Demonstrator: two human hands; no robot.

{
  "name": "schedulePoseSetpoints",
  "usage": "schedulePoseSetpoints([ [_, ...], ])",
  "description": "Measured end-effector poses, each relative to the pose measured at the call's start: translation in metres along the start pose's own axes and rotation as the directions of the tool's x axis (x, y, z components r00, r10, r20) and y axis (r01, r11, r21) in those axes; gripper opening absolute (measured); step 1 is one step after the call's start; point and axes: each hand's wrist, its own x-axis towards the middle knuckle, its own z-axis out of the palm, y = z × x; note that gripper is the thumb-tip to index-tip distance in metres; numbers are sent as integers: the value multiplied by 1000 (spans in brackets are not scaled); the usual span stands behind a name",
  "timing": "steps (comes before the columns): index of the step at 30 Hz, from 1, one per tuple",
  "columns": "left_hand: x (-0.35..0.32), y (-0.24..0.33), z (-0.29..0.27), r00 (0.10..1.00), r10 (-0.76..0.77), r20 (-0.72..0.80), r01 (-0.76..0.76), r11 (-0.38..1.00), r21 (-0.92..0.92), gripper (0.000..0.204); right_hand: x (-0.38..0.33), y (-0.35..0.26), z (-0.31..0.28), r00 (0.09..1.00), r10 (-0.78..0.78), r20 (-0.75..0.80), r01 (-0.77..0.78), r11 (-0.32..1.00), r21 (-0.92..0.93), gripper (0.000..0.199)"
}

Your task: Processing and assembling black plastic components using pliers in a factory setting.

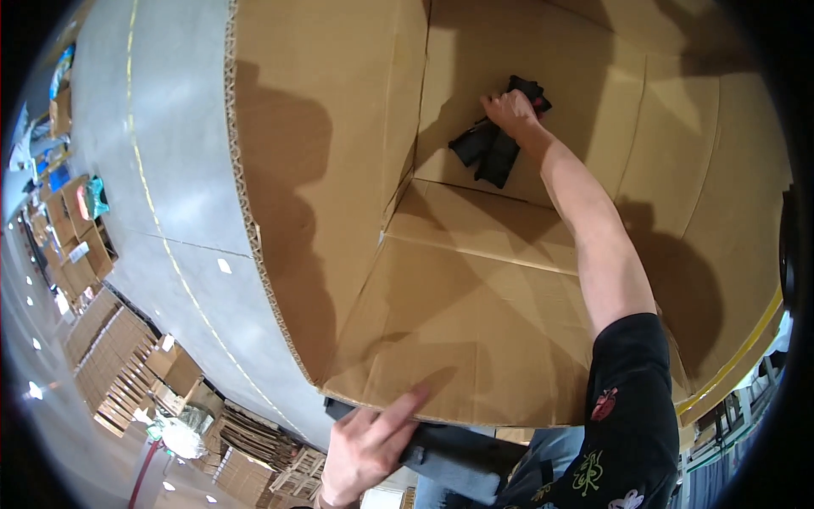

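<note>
My right hand [512, 110] reaches deep into a large cardboard box [475, 314]. Its fingers are closed on a small cluster of black packets [500, 157] with a bit of red at the top end, lying at the box's bottom. The hand hides part of them, so what the packets contain cannot be told. At the box's near edge, my left hand [365, 450] lies with its fingers stretched out toward the cardboard rim. Under and beside it runs a dark grey, flat-sided object [454, 462], whose kind I cannot make out.
Tall cardboard walls surround my right arm. Left of the box is a grey floor [178, 187] with a yellow line. Farther left stand stacked cartons [106, 339], wooden pallets [301, 471] and a clear plastic-wrapped bundle [182, 437]. A metal rack [729, 441] stands at the lower right.
</note>
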Motion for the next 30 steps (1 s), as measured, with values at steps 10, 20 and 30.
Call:
schedulePoseSetpoints([
  [10,41,26,8,979,81,185,-98,991,87,6,-65,7,45,952,273,138,-305,882,360,20],
  [20,20,21,28,994,48,95,-58,992,110,9,-102,-92,74,957,276,93,-270,722,637,66],
  [30,-7,39,21,994,-99,39,96,993,72,5,-170,-30,-127,913,85,399,-385,503,774,49],
])
